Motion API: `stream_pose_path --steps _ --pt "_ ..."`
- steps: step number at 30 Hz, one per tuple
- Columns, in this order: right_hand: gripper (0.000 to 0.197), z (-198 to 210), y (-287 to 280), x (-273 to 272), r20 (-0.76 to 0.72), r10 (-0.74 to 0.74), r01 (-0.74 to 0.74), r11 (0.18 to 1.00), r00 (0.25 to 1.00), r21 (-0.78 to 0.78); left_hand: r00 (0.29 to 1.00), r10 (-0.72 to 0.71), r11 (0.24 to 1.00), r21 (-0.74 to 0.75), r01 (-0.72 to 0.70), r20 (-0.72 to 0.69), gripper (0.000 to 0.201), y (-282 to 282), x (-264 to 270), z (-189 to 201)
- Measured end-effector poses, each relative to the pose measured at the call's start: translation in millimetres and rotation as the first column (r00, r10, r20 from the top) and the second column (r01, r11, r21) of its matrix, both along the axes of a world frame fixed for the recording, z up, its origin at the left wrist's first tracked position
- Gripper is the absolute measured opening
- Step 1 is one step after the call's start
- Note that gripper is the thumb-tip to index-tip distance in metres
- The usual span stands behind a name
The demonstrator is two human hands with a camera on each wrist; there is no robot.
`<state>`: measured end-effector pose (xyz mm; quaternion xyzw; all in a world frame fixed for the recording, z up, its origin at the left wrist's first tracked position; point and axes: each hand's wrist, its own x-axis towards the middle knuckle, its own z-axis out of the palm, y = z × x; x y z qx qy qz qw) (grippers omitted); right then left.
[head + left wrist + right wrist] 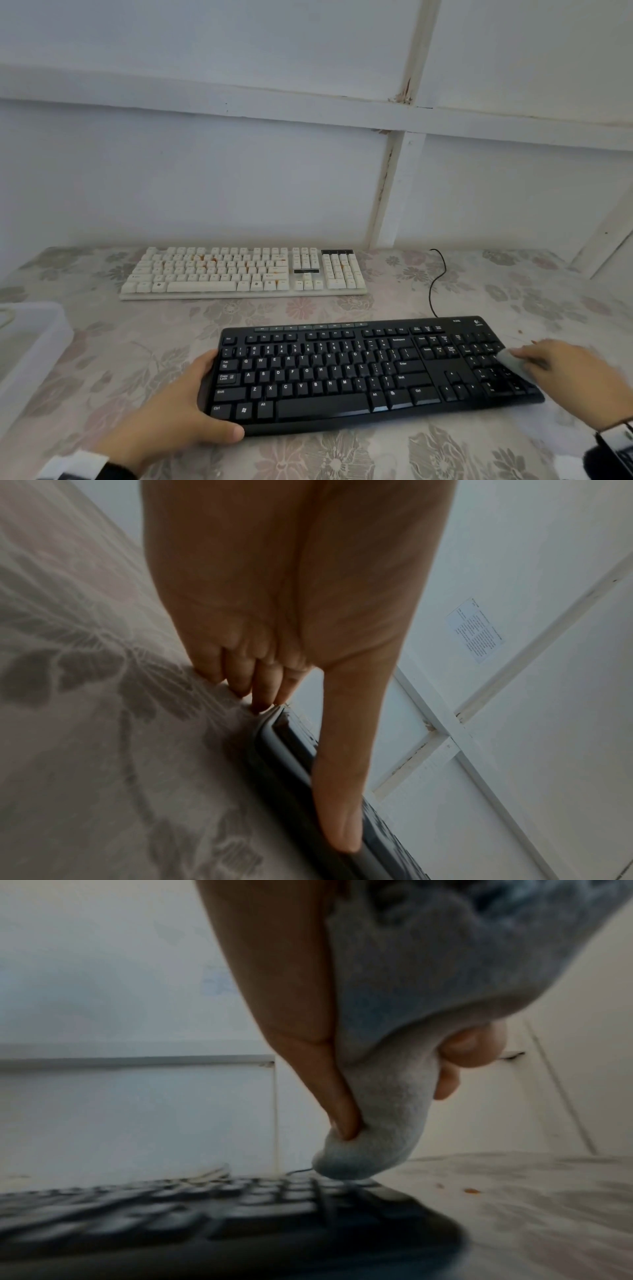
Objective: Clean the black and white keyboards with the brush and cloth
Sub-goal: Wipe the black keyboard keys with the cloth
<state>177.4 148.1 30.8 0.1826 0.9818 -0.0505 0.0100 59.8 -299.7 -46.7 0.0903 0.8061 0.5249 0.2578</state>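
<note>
On the near surface, black keyboard [370,371]: it lies at the front of the flowered surface [342,455], tilted a little, its cable [436,281] running back toward the wall.
Left hand [181,407]: it holds the black keyboard's left end, thumb laid along the front edge and fingers [260,680] curled against the far corner, which I judge to be steadying it.
Right hand [561,370]: it grips a bunched grey-blue cloth [513,361], thumb pressed into the fabric, and is blurred with motion over the number pad.
Cloth contact: in the right wrist view the cloth's [373,1134] rounded tip sits on or just above the keys at the black keyboard's [205,1221] right end; I cannot tell which.
Step in hand: wiping the black keyboard with the cloth, by my reading.
White keyboard [243,272]: it lies well apart, at the back near the wall, with orange specks among several keys, so I judge it not yet cleaned.
Brush: none shows in any view, so whether the black keyboard has been brushed cannot be told.
Crumbs [520,331]: a few orange bits lie on the surface just beside the black keyboard's right end, and still want wiping away.
Box [34,346]: a pale translucent container stands at the left edge; its contents are unclear.
Progress: roughly the first half under way, I judge; the whole white keyboard is left.
</note>
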Motion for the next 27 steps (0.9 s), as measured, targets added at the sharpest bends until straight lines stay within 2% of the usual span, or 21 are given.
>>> stream_pose_path --steps 4,5,7,11,14,16,19,23,25,27 --pt "0.020 0.4 -51.0 -16.3 0.032 0.225 -0.220 0.970 0.974 -0.102 1.000 -0.002 1.000 0.021 0.002 0.004 0.129 0.8 -0.6 1.0" --pt "0.021 -8.3 -56.9 -18.1 0.058 0.291 -0.285 0.955 0.955 -0.084 1.000 -0.003 1.000 0.028 0.003 0.004 0.129 0.7 -0.5 1.0" --pt "0.021 -27.0 -55.7 -21.9 0.106 0.325 -0.327 0.945 0.940 0.003 1.000 -0.003 0.999 0.038 0.003 -0.003 0.129 1.1 -0.2 1.5" --pt "0.016 -40.3 -25.9 -22.8 0.083 0.254 -0.262 0.958 0.964 0.113 1.000 -0.003 0.999 0.051 0.003 -0.001 0.128 1.8 0.3 3.3" --pt "0.024 -38.8 4.5 -16.5 0.053 0.121 -0.128 0.979 0.991 0.156 1.000 -0.002 0.999 0.042 0.002 -0.007 0.132 1.9 0.6 3.8" --pt "0.016 -36.1 20.2 -11.9 0.019 0.050 -0.053 0.980 0.999 0.193 1.000 -0.008 1.000 0.027 0.008 -0.009 0.132 2.0 1.2 3.6" --pt "0.016 -33.6 23.0 -10.5 -0.018 0.035 -0.031 0.984 0.999 0.177 1.000 -0.010 1.000 0.006 0.010 -0.012 0.132 1.1 0.7 2.1" --pt "0.029 -28.7 14.7 -10.3 -0.050 -0.039 0.043 0.994 0.998 0.102 1.000 -0.014 1.000 0.013 0.014 -0.015 0.131 1.3 0.0 2.1" --pt "0.035 -22.3 9.1 -9.5 -0.033 -0.029 0.033 0.992 0.999 0.123 1.000 -0.018 1.000 0.020 0.018 -0.019 0.135 1.3 0.2 2.3" --pt "0.023 -16.5 -6.8 -10.9 -0.023 0.044 -0.044 0.999 0.999 0.029 1.000 -0.013 1.000 0.015 0.014 -0.022 0.138 1.3 0.2 1.5"
